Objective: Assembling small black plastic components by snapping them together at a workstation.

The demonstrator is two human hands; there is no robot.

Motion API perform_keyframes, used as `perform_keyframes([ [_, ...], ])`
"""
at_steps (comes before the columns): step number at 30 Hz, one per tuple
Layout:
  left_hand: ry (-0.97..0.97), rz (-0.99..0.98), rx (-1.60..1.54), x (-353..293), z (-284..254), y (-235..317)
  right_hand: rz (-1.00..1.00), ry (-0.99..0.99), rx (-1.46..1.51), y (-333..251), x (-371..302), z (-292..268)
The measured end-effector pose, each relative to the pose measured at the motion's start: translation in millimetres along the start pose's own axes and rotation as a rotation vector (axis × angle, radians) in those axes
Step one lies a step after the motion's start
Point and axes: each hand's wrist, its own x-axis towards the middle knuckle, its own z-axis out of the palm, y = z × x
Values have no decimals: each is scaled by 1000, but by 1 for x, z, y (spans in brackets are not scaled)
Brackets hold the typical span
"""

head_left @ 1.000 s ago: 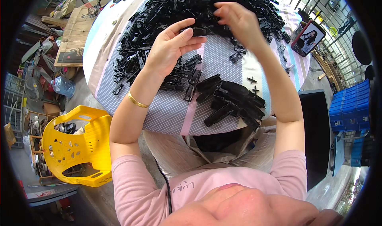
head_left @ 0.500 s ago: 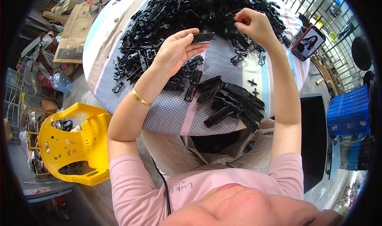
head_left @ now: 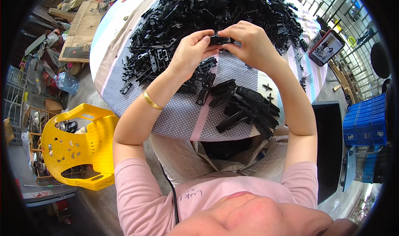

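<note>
One black part (head_left: 220, 40): held at the near edge of the black heap (head_left: 199, 11), between left hand (head_left: 192, 51) and right hand (head_left: 248, 45).
Left hand: partly curled, thumb and fingers gripping the left end.
Right hand: nearly closed, thumb and fingertips pinching the right end.
Longer black pieces (head_left: 249, 107): piled by the table's (head_left: 174, 121) near edge.
Phone (head_left: 326, 47): tilted, screen lit.

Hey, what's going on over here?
A person at a cloth-covered table has a small black part in the fingers of both the left hand and the right hand. Beyond their hands spreads a big heap of black pieces; a smaller pile lies at the near edge.
</note>
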Motion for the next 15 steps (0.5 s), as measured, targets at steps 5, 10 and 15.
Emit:
perform_keyframes([
  [5, 13, 129, 106, 0, -2, 3, -69, 80, -92, -10, 2, 5],
  [10, -86, 302, 96, -3, -1, 18, 457, -79, 746, 13, 3, 0],
  [15, -155, 331, 101, -7, -4, 24, 494, -26, 966, 11, 1, 0],
])
